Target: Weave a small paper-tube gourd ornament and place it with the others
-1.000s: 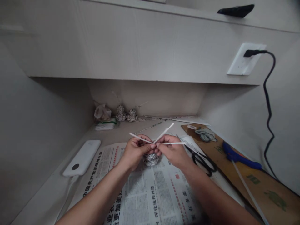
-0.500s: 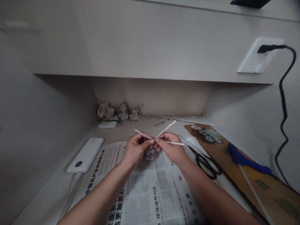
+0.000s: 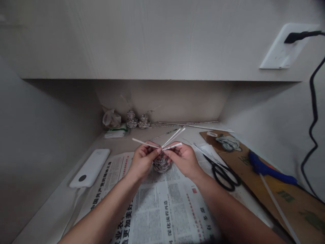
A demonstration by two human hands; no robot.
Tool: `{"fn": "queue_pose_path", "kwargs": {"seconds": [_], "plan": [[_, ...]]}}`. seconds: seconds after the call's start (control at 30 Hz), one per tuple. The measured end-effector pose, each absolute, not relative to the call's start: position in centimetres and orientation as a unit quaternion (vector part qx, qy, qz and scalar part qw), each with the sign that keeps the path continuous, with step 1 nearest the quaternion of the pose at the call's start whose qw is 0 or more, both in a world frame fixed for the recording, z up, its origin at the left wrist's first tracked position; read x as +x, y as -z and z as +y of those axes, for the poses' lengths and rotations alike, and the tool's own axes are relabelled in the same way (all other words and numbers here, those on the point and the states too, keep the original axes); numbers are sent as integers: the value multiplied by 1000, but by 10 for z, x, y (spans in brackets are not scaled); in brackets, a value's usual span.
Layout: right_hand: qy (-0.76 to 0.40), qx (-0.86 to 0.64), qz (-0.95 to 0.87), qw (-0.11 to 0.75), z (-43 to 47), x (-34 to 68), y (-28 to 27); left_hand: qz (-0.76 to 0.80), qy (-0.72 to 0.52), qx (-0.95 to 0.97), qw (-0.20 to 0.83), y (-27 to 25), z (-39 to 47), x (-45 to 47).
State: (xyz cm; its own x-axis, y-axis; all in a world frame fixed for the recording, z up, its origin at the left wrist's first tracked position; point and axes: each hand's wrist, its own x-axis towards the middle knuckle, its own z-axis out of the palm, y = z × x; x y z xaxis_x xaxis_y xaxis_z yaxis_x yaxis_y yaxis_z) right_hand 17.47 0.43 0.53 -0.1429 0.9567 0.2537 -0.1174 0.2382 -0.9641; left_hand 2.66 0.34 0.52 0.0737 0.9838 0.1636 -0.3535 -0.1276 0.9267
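Between my hands is a round woven piece of rolled newspaper, just above the spread newspaper. Several white paper strips stick out from its top, two side by side pointing up and right, one to the left, one to the right. My left hand is closed, thumb and fingers pinching the strips at the left of the top. My right hand is closed too, its thumb pressing the base of the right-hand strip. Some fingertips are hidden behind the piece.
Black scissors lie at the right, beside a cardboard sheet carrying a blue-handled glue gun and a crumpled wad. A white power bank is at the left. Two woven gourd shapes stand behind, near long paper sticks.
The right-hand strip has swung upward and now lies across the thumb of my right hand. Two strips now show pointing up where one showed before. The view has shifted slightly.
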Motion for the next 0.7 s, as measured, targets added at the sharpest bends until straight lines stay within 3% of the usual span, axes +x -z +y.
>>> {"fn": "queue_pose_path", "kwargs": {"seconds": [0.27,0.5,0.7], "plan": [[-556,-328,-554,526,11,176,1,336,-559,492,576,-8,0,25],[-528,-332,-544,561,10,175,6,392,-555,551,485,-11,-2,21],[-543,-325,-568,527,7,179,0,392,-531,541,521,-18,-3,18]]}}
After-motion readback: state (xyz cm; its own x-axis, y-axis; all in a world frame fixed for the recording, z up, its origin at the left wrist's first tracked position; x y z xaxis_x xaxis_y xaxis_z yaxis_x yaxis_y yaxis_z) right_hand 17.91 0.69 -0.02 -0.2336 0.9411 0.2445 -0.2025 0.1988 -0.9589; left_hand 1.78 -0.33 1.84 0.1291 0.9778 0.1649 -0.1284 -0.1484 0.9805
